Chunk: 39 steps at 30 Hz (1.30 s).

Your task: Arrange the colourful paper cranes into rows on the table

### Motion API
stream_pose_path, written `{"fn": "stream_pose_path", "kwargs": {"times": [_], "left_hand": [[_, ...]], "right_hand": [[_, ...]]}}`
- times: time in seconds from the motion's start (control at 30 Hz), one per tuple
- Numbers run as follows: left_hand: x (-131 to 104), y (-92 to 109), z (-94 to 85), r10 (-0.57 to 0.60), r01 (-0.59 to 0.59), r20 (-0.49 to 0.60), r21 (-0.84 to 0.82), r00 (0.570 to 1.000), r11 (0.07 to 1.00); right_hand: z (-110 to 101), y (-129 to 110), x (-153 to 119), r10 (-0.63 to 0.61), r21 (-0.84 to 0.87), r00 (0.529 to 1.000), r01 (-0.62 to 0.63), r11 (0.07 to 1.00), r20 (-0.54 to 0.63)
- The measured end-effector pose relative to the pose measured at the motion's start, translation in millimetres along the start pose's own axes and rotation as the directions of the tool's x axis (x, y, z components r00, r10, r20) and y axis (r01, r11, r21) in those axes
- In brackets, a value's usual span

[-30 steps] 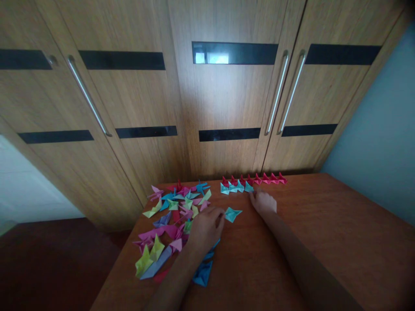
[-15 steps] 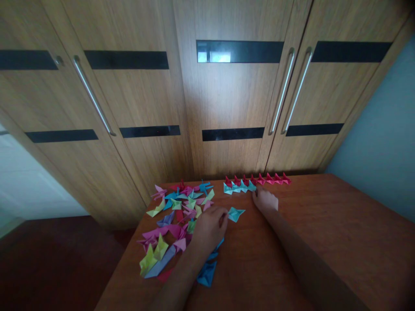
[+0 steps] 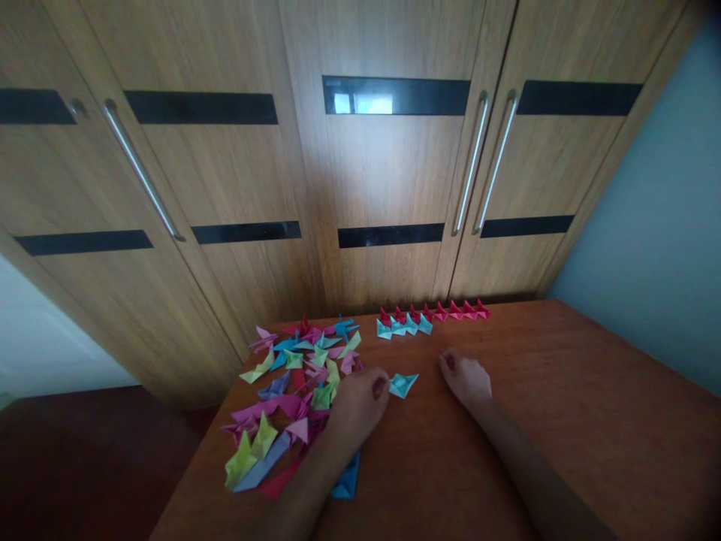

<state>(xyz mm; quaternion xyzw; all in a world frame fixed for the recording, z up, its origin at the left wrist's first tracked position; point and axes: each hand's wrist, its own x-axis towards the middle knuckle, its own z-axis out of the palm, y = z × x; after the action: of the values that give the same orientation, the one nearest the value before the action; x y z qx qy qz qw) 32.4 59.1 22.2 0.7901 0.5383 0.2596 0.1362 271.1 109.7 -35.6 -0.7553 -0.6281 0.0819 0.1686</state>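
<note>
A wooden cupboard fills the space behind the boat, with dark strips across its doors and upright metal handles. The reddish-brown bench lies under the boat and runs out well to its right. A blue-grey wall rises far to the right of the boat, and a dark floor shows far to its left.

The heap of folded papers spreads over the bench to the left of the boat: pink, magenta, purple, green, yellow, red and blue pieces, many overlapping.

The left hand is just left of the boat, its forearm crossing the near right part of the heap. Its grip is closed on the boat's left tip. The right hand is to the right of the boat, apart from it, fingers curled; I cannot tell whether its grip is released or clenched.

Behind the boat, along the far edge of the bench, runs the red row of small folded boats. Between it and the boat stands the pale-blue row, four pieces side by side, overlapping the red row's left part from this view.

The boat itself is light blue, folded paper with pointed ends, near the middle of the bench, just right of the heap.
</note>
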Motion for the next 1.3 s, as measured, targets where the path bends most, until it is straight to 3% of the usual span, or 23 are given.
{"fn": "stream_pose_path", "kwargs": {"times": [0.13,0.27,0.53,0.77,0.93,1.1,1.2,1.3], "left_hand": [[-3,13,10.8,-0.035,0.010,0.142,0.177,0.989,0.984],[-10,24,15.5,0.010,-0.073,0.218,0.283,0.976,0.956],[-14,31,7.3,0.160,-0.218,0.263,0.212,0.951,0.953],[-11,29,18.5,0.235,-0.296,0.296,0.183,0.926,0.937],[-11,30,15.7,0.239,-0.270,0.248,0.102,0.939,0.957],[-14,20,-8.5,0.216,-0.217,0.117,-0.010,0.969,0.976],[-23,5,-24.2,0.174,-0.174,0.024,-0.017,0.984,0.985],[-38,-11,-34.4,0.151,-0.152,-0.054,-0.017,0.987,0.988]], "right_hand": [[-3,7,-13,-0.060,0.048,0.998,0.060,0.997,-0.006],[-5,8,-14,-0.086,0.081,0.996,0.086,0.993,-0.003],[-7,8,-12,-0.102,0.098,0.995,0.102,0.990,-0.007],[-6,11,-11,-0.114,0.128,0.993,0.114,0.985,-0.012],[-10,4,-16,-0.154,0.266,0.986,0.165,0.950,-0.059],[-19,-22,-58,-0.354,0.433,0.928,0.369,0.822,-0.117],[-19,-35,-88,-0.473,0.326,0.878,0.470,0.820,-0.075],[-13,-39,-102,-0.513,0.178,0.856,0.515,0.839,-0.062]]}}
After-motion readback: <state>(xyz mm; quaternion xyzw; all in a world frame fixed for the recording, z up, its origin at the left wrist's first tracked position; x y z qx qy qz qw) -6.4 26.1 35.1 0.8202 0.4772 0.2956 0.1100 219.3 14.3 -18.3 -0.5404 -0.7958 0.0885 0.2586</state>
